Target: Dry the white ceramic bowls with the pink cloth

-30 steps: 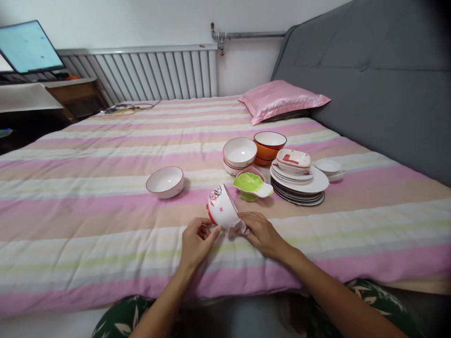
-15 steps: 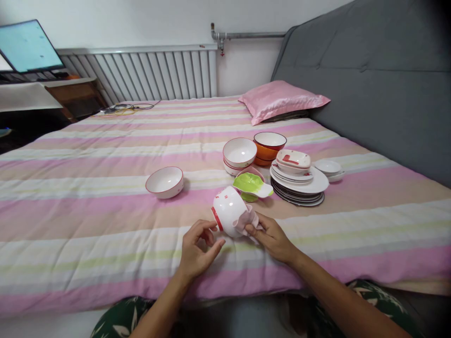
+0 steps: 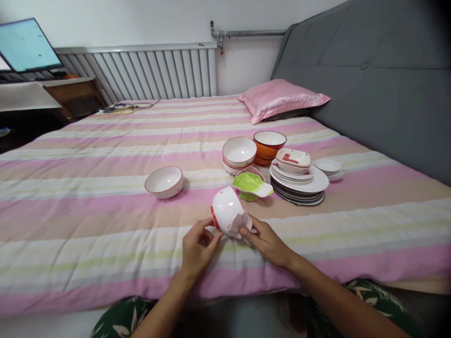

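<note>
A white bowl (image 3: 227, 209) with a red foot ring and small red marks is tipped on its side between my hands, just above the bedspread. My left hand (image 3: 200, 246) pinches the red foot ring with thumb and fingers. With a pale pink cloth (image 3: 243, 224) in its grip, my right hand (image 3: 266, 241) holds the bowl's rim side; its fingertips behind the cloth are hidden. Just beyond the bowl sits a green leaf-shaped dish (image 3: 251, 184) with a white handle end.
White bowls (image 3: 239, 152) and orange bowls (image 3: 266, 151) are stacked farther back. Right of them stands a pile of plates (image 3: 319, 180) topped by rectangular dishes (image 3: 293, 158), beside small saucers (image 3: 329, 166). A single bowl (image 3: 164, 182) sits left. A pink pillow (image 3: 282, 99) lies near the grey headboard (image 3: 369, 70).
My left thumb and fingers have closed on the bowl's foot ring. The bowl has turned slightly, and my right hand with the cloth has shifted a little left.
</note>
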Demonstrator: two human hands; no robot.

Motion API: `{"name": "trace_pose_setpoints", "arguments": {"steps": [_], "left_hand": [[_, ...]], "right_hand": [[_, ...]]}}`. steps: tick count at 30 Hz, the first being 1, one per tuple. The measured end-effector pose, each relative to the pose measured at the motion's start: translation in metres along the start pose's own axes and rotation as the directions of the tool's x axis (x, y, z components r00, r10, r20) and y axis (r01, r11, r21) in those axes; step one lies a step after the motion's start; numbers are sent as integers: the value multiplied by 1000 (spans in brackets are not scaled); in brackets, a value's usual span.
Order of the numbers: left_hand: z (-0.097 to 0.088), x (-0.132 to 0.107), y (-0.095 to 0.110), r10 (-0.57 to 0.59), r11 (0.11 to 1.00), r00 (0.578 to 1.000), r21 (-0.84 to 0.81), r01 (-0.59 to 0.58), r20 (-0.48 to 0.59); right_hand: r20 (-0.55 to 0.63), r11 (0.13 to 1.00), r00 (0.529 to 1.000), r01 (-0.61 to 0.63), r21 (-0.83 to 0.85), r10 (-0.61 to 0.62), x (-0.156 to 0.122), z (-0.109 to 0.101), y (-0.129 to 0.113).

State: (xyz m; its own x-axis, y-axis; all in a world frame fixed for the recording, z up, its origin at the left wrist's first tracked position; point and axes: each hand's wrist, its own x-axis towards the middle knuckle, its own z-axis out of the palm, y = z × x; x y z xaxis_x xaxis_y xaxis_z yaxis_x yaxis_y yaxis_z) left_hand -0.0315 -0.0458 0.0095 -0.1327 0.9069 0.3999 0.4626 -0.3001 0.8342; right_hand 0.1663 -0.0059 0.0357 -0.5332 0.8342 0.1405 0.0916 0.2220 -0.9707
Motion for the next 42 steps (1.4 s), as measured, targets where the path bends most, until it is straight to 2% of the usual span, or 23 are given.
{"name": "trace_pose_setpoints", "arguments": {"steps": [7, 12, 20, 25, 30, 35, 38, 42], "left_hand": [[0, 2, -1, -101, 995, 994, 18, 102, -31], [1, 4, -2, -86, 996, 996, 27, 87, -19], [-2, 5, 7, -138, 990, 990, 26, 137, 40], [-5, 6, 11, -103, 993, 989, -49, 109, 106], [0, 4, 10, -214, 976, 976, 39, 213, 44], [4, 2, 10, -245, 968, 970, 53, 244, 11], [5, 1, 9, -255, 965, 967, 60, 255, -8], [7, 2, 6, -279, 958, 960, 66, 280, -24]], "right_hand": [[109, 928, 989, 132, -350, -100, 4, -10, 1], [167, 900, 980, 171, -402, -112, 5, -15, 4], [168, 864, 976, 204, -460, -141, 4, -12, 6], [45, 875, 986, 164, -456, -161, 0, -4, 8], [-20, 901, 989, 127, -414, -149, -2, 2, 11], [-84, 961, 991, 80, -266, -106, -3, 3, 14], [-125, 977, 985, 98, -189, -123, -4, 1, 13], [-135, 969, 981, 110, -220, -142, -9, -3, 11]]}}
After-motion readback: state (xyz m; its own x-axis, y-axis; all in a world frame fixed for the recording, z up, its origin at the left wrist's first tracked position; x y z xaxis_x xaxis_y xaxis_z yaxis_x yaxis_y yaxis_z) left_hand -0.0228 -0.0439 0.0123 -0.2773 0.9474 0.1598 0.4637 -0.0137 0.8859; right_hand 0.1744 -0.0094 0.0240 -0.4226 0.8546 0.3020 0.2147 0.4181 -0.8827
